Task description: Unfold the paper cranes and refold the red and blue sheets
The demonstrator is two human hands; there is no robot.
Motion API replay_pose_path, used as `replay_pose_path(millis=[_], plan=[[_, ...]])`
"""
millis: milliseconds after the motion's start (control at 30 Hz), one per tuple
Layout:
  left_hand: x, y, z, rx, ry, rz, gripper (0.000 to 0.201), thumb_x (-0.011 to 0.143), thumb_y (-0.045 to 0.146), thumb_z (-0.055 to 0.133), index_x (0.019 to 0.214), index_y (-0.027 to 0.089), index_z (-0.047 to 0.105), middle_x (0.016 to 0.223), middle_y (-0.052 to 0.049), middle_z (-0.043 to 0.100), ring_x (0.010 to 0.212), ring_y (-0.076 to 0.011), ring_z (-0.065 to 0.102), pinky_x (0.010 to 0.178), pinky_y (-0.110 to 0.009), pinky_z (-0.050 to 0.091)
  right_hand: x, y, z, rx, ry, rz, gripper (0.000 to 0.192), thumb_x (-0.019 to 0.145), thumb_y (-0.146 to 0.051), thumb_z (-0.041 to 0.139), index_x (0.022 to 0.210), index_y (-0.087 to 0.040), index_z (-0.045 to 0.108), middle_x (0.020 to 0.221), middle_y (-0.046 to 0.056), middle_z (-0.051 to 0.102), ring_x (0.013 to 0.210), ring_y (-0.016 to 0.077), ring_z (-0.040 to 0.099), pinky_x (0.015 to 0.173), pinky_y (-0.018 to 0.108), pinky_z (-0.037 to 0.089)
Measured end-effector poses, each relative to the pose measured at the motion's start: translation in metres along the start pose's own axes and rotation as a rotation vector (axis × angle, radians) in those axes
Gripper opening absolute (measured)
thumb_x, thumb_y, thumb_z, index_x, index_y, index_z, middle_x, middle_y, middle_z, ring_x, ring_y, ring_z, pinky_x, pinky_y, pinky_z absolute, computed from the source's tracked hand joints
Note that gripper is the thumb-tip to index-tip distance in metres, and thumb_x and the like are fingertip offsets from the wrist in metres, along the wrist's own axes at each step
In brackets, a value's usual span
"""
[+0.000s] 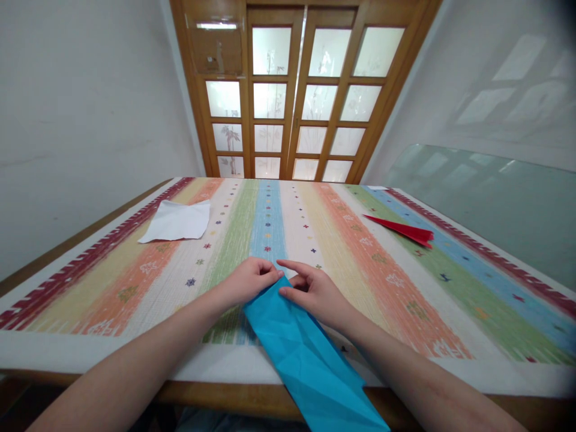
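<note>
A folded blue paper lies on the striped tablecloth and reaches past the table's near edge toward me. My left hand pinches the paper's far tip from the left. My right hand presses on the same tip from the right, index finger stretched toward the left hand. Both hands meet at the pointed far end of the paper.
A white sheet of paper lies at the far left of the table. A folded red paper shape lies at the far right. A wooden door with frosted panes stands behind the table, and a glass pane leans at the right.
</note>
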State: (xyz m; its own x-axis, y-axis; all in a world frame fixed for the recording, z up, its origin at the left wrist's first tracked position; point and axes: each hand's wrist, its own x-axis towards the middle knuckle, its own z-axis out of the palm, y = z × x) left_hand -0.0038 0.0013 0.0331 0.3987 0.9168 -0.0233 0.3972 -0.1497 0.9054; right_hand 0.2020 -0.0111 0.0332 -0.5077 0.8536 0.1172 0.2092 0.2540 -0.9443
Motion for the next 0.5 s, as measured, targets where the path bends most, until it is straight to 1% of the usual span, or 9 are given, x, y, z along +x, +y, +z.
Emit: replay_pose_path(millis=[67, 167, 200, 267, 333, 367, 433, 500], plan=[[0.001, -0.003, 0.0, -0.028, 0.01, 0.01, 0.038, 0.091, 0.047, 0.059, 0.069, 0.016, 0.064, 0.065, 0.001, 0.059, 0.06, -0.0123, 0.05, 0.056, -0.023, 0.037, -0.001, -0.001, -0.001, 0.033, 0.0, 0.009, 0.056, 0.085, -0.028, 0.07, 0.14, -0.021, 0.059, 0.06, -0.008, 0.047, 0.053, 0.0094, 0.039, 0.049, 0.022, 0.031], [0.002, -0.008, -0.002, -0.167, -0.013, 0.027, 0.026, 0.084, 0.042, 0.069, 0.089, 0.016, 0.072, 0.08, -0.003, 0.07, 0.069, -0.0142, 0.06, 0.061, -0.023, 0.044, 0.0, -0.002, -0.005, 0.08, 0.01, 0.028, 0.056, 0.085, -0.032, 0.071, 0.139, -0.02, 0.058, 0.06, -0.008, 0.049, 0.052, 0.0094, 0.039, 0.048, 0.022, 0.03], [0.002, -0.009, -0.003, -0.219, -0.037, 0.022, 0.028, 0.082, 0.04, 0.072, 0.096, 0.016, 0.073, 0.082, -0.004, 0.071, 0.069, -0.0139, 0.061, 0.06, -0.023, 0.045, 0.0, -0.002, -0.006, 0.087, 0.015, 0.03, 0.056, 0.085, -0.033, 0.071, 0.139, -0.02, 0.059, 0.059, -0.008, 0.049, 0.051, 0.0096, 0.039, 0.048, 0.022, 0.03], [0.001, -0.008, -0.006, -0.282, -0.088, -0.009, 0.034, 0.08, 0.038, 0.075, 0.106, 0.016, 0.073, 0.077, -0.003, 0.07, 0.061, -0.0115, 0.058, 0.055, -0.021, 0.041, 0.0, -0.002, -0.01, 0.085, 0.029, 0.023, 0.055, 0.085, -0.033, 0.071, 0.138, -0.021, 0.059, 0.058, -0.008, 0.047, 0.051, 0.0098, 0.039, 0.048, 0.022, 0.029], [-0.001, -0.006, -0.01, -0.282, -0.127, -0.044, 0.036, 0.081, 0.035, 0.074, 0.11, 0.015, 0.072, 0.07, -0.001, 0.067, 0.054, -0.009, 0.053, 0.05, -0.019, 0.036, 0.0, -0.003, -0.014, 0.075, 0.041, 0.019, 0.055, 0.086, -0.033, 0.071, 0.138, -0.021, 0.059, 0.059, -0.008, 0.049, 0.051, 0.01, 0.041, 0.048, 0.022, 0.031], [-0.002, -0.005, -0.013, -0.27, -0.145, -0.056, 0.035, 0.082, 0.034, 0.073, 0.111, 0.015, 0.071, 0.069, 0.0, 0.067, 0.053, -0.0086, 0.053, 0.049, -0.019, 0.035, 0.0, -0.003, -0.015, 0.068, 0.049, 0.021, 0.055, 0.086, -0.033, 0.071, 0.138, -0.021, 0.059, 0.06, -0.008, 0.051, 0.052, 0.0102, 0.042, 0.049, 0.022, 0.032], [-0.005, -0.002, -0.019, -0.241, -0.188, -0.084, 0.035, 0.083, 0.031, 0.07, 0.114, 0.016, 0.07, 0.07, 0.0, 0.067, 0.055, -0.0098, 0.056, 0.051, -0.019, 0.04, 0.0, -0.005, -0.02, 0.054, 0.068, 0.025, 0.057, 0.086, -0.033, 0.072, 0.139, -0.02, 0.058, 0.063, -0.006, 0.055, 0.054, 0.0106, 0.046, 0.05, 0.022, 0.035], [-0.006, -0.001, -0.026, -0.215, -0.237, -0.124, 0.038, 0.083, 0.031, 0.069, 0.117, 0.017, 0.068, 0.074, -0.001, 0.07, 0.058, -0.0118, 0.061, 0.053, -0.021, 0.047, 0.0, -0.006, -0.024, 0.037, 0.09, 0.026, 0.057, 0.086, -0.034, 0.072, 0.139, -0.02, 0.058, 0.063, -0.006, 0.056, 0.054, 0.0108, 0.047, 0.051, 0.023, 0.036]])
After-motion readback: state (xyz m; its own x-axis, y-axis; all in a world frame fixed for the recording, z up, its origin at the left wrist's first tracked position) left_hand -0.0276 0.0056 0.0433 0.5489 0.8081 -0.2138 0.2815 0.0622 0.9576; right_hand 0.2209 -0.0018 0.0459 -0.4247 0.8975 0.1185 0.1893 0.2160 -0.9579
